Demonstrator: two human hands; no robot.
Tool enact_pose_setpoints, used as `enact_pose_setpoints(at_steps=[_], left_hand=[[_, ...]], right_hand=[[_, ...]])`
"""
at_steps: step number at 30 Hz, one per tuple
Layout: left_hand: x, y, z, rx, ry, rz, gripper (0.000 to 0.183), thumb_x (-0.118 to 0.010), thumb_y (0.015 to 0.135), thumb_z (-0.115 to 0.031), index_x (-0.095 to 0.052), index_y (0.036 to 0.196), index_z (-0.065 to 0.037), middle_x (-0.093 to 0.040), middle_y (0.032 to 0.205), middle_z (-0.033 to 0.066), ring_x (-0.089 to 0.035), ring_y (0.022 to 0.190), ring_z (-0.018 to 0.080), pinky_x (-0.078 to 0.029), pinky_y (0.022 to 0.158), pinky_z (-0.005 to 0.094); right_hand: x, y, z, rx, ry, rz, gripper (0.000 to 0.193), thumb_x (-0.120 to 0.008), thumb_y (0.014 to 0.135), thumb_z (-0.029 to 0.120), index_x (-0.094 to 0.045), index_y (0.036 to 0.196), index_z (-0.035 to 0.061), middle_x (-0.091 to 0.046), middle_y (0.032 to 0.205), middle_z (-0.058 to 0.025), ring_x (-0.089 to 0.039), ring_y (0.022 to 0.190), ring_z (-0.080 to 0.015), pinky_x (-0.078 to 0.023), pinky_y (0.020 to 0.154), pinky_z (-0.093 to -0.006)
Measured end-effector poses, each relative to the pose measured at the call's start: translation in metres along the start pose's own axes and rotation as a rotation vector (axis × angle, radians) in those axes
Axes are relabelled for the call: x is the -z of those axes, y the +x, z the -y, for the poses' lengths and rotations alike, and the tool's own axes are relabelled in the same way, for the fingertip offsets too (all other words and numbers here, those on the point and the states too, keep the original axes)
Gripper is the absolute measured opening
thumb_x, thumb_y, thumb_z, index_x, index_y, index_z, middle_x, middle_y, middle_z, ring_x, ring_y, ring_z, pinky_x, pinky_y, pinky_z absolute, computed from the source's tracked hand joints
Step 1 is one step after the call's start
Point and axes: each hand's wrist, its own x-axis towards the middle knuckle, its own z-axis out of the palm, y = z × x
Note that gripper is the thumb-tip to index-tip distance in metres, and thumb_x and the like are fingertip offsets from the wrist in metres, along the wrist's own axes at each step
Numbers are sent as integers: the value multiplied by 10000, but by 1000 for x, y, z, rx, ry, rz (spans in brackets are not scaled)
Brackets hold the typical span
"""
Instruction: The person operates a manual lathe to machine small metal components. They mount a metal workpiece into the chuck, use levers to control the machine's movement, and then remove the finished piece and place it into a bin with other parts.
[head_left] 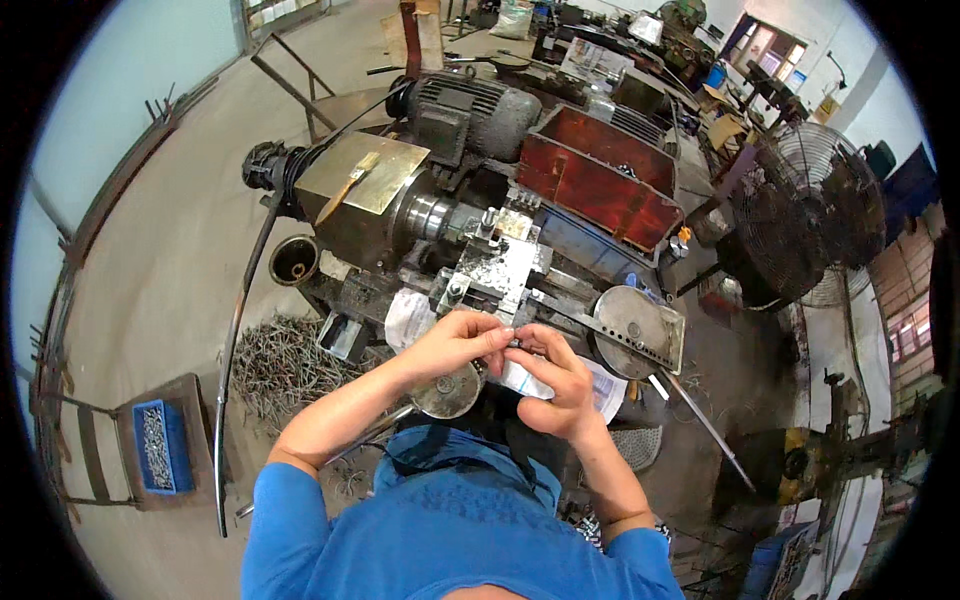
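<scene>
Close in front of my body, my left hand [462, 342] and my right hand [558, 382] meet at the fingertips. Between them is a small dark metal part [515, 343], mostly covered by the fingers, so its exact kind cannot be made out. The left thumb and fingers pinch it from one side. From the other side, the right thumb and index finger close on it. Just beyond the hands stands a lathe-like machine with a shiny round spindle [428, 217] and a metal tool slide [497, 268] strewn with bright chips.
A brush [348, 188] lies on the machine's headstock cover. Behind are a grey motor [478, 112] and a red box [598, 180]. A large fan [808, 215] stands right. Left are a heap of metal shavings [285, 368] and a blue bin [162, 447] of small parts.
</scene>
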Motion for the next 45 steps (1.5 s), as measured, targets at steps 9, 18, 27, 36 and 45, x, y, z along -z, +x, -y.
enact_pose_setpoints(at_steps=[9, 18, 27, 36, 45], left_hand=[[24, 0, -1, -58, 314, -123, 292, -636, 854, -274, -623, 775, 6, -612, 673, 31, -565, 594, 78, -444, 526, 237], [52, -17, -24, -131, 152, -158, 270, -658, 838, -249, -614, 759, 5, -601, 652, 17, -571, 588, 74, -444, 516, 218], [80, -31, -29, -149, 279, -178, 296, -666, 832, -265, -601, 721, 2, -589, 627, 15, -568, 572, 73, -439, 520, 221], [84, -25, -28, -120, 260, -158, 290, -671, 827, -273, -613, 739, -2, -598, 642, 21, -571, 589, 73, -444, 535, 221], [84, -17, -27, -127, 298, -195, 302, -674, 826, -270, -594, 721, 1, -580, 624, 18, -560, 580, 70, -438, 523, 221]], right_hand=[[-7, 24, -9, 74, -238, 173, 456, -632, 549, 95, -624, 999, 26, -558, 1077, -175, -566, 891, -331, -493, 768, -384], [-14, 77, 5, 133, -197, 309, 417, -612, 537, 69, -645, 952, 45, -583, 1018, -144, -563, 854, -311, -493, 743, -384], [-39, 97, -9, 203, -211, 329, 430, -596, 506, 66, -661, 930, 40, -613, 972, -124, -579, 842, -301, -503, 725, -383], [-42, 103, -11, 195, -240, 343, 393, -601, 521, 72, -657, 908, 31, -601, 965, -127, -564, 845, -298, -497, 727, -381], [-41, 99, -17, 214, -287, 260, 386, -598, 513, 75, -660, 893, 34, -610, 926, -116, -569, 798, -283, -501, 697, -371]])
